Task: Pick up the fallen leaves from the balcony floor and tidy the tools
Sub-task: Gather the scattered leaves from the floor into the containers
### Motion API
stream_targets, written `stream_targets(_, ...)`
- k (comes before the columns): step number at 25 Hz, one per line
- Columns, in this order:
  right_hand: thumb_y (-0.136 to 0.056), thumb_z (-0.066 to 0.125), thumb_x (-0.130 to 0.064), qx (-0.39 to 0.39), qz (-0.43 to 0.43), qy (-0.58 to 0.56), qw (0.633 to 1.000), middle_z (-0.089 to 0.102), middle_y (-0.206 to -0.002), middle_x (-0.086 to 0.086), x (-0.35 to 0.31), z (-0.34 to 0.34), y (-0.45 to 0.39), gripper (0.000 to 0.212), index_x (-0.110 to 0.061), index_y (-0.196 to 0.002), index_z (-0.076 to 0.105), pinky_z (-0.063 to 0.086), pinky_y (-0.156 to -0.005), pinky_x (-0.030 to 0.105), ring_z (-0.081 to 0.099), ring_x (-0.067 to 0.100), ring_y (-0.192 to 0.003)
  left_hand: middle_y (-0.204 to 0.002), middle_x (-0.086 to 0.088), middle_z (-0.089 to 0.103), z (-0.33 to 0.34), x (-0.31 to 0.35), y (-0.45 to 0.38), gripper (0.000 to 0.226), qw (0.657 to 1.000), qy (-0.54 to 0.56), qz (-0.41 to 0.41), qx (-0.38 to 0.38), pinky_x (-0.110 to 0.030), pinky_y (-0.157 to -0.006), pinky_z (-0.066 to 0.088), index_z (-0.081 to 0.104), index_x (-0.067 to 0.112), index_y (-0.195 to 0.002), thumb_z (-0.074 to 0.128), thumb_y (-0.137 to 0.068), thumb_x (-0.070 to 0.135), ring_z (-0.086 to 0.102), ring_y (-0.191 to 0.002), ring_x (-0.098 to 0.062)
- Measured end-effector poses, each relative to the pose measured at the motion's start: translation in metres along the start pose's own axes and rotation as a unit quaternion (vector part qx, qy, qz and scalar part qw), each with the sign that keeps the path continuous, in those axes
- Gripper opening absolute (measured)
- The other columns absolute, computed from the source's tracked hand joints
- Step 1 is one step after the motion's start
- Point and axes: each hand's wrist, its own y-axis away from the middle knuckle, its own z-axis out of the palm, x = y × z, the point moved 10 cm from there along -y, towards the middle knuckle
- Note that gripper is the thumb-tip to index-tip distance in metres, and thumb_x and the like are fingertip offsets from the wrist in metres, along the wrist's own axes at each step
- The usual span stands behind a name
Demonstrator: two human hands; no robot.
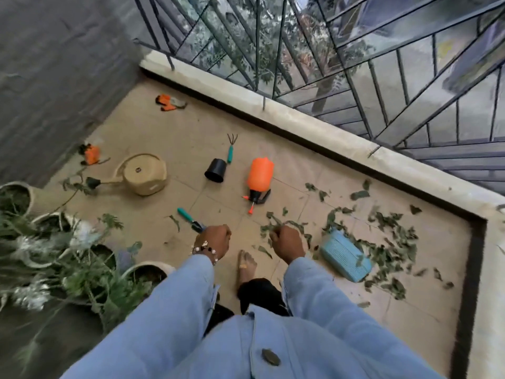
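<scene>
Balcony floor [169,132] is holding one sprayer [259,176], two teal tools, scattered leaves [390,242]; left hand [214,240] is fisted empty, right hand [287,242] pinching leaves.

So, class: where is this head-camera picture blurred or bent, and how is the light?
Head view: plants at left smear with motion blur; railing and ledge bow from wide-angle distortion; light is soft and even, without hard shadows; sprayer at centre reads fairly sharp.

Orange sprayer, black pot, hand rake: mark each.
orange sprayer [260,174], head view, on its orange tank.
black pot [216,170], head view, on its side wall.
hand rake [230,154], head view, on its teal handle.
</scene>
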Motion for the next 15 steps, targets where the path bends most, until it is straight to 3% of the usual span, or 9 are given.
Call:
stream_targets(6,-0.094,0.051,-0.016,0.021,0.067,-0.085,0.994,0.069,-0.101,0.018,0.006,-0.022,-0.045,0.024,-0.003,-0.105,0.068,0.043,-0.075,0.032,0.061,0.036,-0.098,-0.110,-0.016,0.067,-0.048,0.032,-0.076,0.025,0.998,-0.028,0.039,-0.039,-0.039,-0.084,0.052,0.065,0.019,-0.113,0.049,-0.094,0.021,0.063,-0.101,-0.036)
stream_targets(9,-0.094,0.053,-0.017,0.073,0.147,-0.172,0.971,0.070,-0.102,0.017,0.036,-0.036,-0.047,0.025,-0.002,-0.107,0.068,0.045,-0.079,0.031,0.062,0.034,-0.099,-0.111,-0.017,0.066,-0.052,0.067,-0.099,0.026,0.991,-0.052,0.100,-0.066,-0.040,-0.085,0.052,0.065,0.017,-0.115,0.049,-0.095,0.021,0.063,-0.101,-0.036)
stream_targets(15,-0.095,0.053,-0.012,0.170,0.270,-0.283,0.905,0.069,-0.106,0.017,0.083,-0.042,-0.046,0.022,0.000,-0.108,0.067,0.039,-0.072,0.024,0.063,0.031,-0.100,-0.114,-0.016,0.066,-0.033,0.129,-0.145,0.028,0.958,-0.123,0.220,-0.137,-0.037,-0.087,0.050,0.064,0.015,-0.118,0.046,-0.096,0.019,0.060,-0.106,-0.034)
